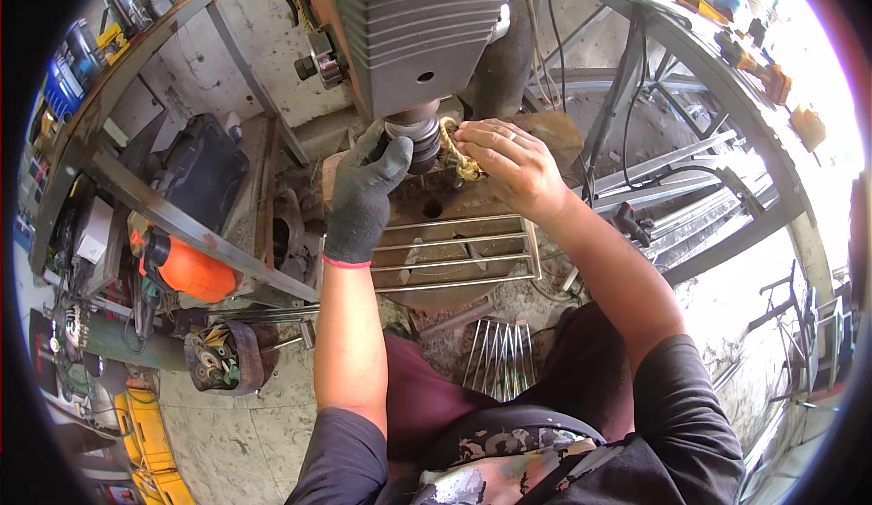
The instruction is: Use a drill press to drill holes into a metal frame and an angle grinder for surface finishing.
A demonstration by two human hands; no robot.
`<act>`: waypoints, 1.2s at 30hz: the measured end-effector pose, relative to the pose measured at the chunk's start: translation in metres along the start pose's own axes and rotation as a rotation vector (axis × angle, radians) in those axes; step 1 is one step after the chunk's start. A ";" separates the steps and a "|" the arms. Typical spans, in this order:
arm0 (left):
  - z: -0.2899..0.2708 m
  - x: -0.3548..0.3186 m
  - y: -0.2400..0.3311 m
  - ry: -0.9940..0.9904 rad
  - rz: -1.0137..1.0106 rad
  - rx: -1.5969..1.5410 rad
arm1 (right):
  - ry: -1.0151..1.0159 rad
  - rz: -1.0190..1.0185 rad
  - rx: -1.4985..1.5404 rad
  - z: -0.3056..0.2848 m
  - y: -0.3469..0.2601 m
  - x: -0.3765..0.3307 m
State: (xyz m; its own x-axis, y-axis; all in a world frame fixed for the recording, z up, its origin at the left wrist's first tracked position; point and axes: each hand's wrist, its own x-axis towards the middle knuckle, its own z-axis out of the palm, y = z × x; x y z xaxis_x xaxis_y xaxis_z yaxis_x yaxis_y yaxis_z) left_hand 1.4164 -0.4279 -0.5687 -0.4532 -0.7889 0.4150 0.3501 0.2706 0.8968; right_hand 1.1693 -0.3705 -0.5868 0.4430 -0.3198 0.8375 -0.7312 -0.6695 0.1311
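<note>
A large grey drill press head [422, 46] hangs in front of me, with a dark ribbed chuck [420, 146] below it. My left hand [363, 192], in a dark grey glove with a pink cuff, wraps the chuck's left side; its fingers are partly hidden behind it. To the right of the chuck, my bare right hand [513, 160] pinches a yellowish rope [454, 153] that loops down beside the chuck. Its fingertips are partly out of sight. Below both hands lies a metal frame with parallel bars [454, 264], on the machine's table.
A steel shelf [145, 205] at left carries a black case [204, 173] and an orange container [195, 267]. On the floor are an open bin of parts [222, 360] and a yellow case [145, 432]. A metal-framed bench [754, 232] with lengths of metal stands at right.
</note>
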 end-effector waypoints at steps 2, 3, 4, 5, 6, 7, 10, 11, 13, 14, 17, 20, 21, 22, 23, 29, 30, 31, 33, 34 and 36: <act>-0.001 0.000 0.000 0.015 -0.002 0.040 | 0.010 -0.039 -0.016 -0.001 0.001 0.002; -0.001 -0.001 0.000 0.038 -0.011 0.074 | 0.003 -0.047 -0.022 -0.001 0.002 0.003; -0.001 -0.001 -0.001 0.032 -0.007 0.032 | -0.010 -0.055 -0.036 -0.002 0.002 0.004; -0.001 -0.001 -0.002 0.042 0.000 0.005 | -0.014 -0.087 -0.063 -0.002 0.003 0.005; -0.001 -0.001 -0.002 0.028 0.043 0.024 | -0.003 -0.120 -0.084 -0.003 0.004 0.007; -0.002 -0.001 -0.002 0.043 -0.002 -0.011 | -0.002 -0.140 -0.106 -0.003 0.005 0.008; -0.003 0.000 -0.001 0.027 -0.020 -0.013 | -0.015 -0.228 -0.165 -0.003 0.007 0.014; -0.003 0.000 -0.001 0.027 -0.024 -0.037 | -0.028 -0.264 -0.182 -0.003 0.007 0.017; -0.003 0.001 0.000 0.029 -0.025 -0.060 | -0.041 -0.274 -0.184 -0.004 0.009 0.020; -0.002 0.001 -0.001 0.033 -0.025 -0.061 | -0.053 -0.265 -0.177 -0.004 0.009 0.020; -0.003 0.002 -0.003 0.025 -0.030 -0.059 | -0.209 -0.208 -0.150 -0.002 0.010 0.017; -0.012 0.003 -0.010 0.011 -0.027 -0.028 | -0.213 -0.158 0.000 0.006 0.012 0.009; -0.015 0.004 -0.013 -0.023 0.006 -0.046 | -0.163 -0.171 0.014 0.011 0.013 0.008; -0.020 0.004 -0.016 0.020 0.008 0.046 | -0.163 -0.115 0.051 0.015 0.014 0.005; -0.023 0.006 -0.020 0.020 0.046 0.096 | -0.123 -0.131 0.080 0.020 0.017 0.003; -0.005 0.024 -0.042 -0.161 0.013 -0.365 | 0.079 -0.019 0.218 0.041 0.011 -0.006; 0.000 0.025 -0.040 -0.190 0.007 -0.370 | 0.129 0.062 0.246 0.045 -0.002 -0.008; 0.006 0.026 -0.037 -0.224 0.023 -0.362 | 0.139 0.201 0.260 0.047 -0.012 -0.007; 0.011 0.026 -0.027 -0.265 0.014 -0.358 | 0.178 0.480 0.351 0.055 -0.038 -0.006; 0.013 0.025 -0.023 -0.204 0.037 -0.207 | 0.181 0.659 0.400 0.058 -0.051 -0.003; 0.015 0.023 -0.015 0.023 0.006 0.103 | 0.346 0.946 0.596 0.064 -0.074 0.011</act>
State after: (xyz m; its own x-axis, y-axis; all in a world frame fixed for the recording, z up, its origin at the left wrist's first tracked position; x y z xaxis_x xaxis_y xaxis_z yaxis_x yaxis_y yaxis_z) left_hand 1.3883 -0.4417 -0.5701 -0.4315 -0.7995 0.4178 0.2661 0.3298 0.9058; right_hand 1.2616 -0.3674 -0.6208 -0.3795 -0.7212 0.5796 -0.2940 -0.5000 -0.8146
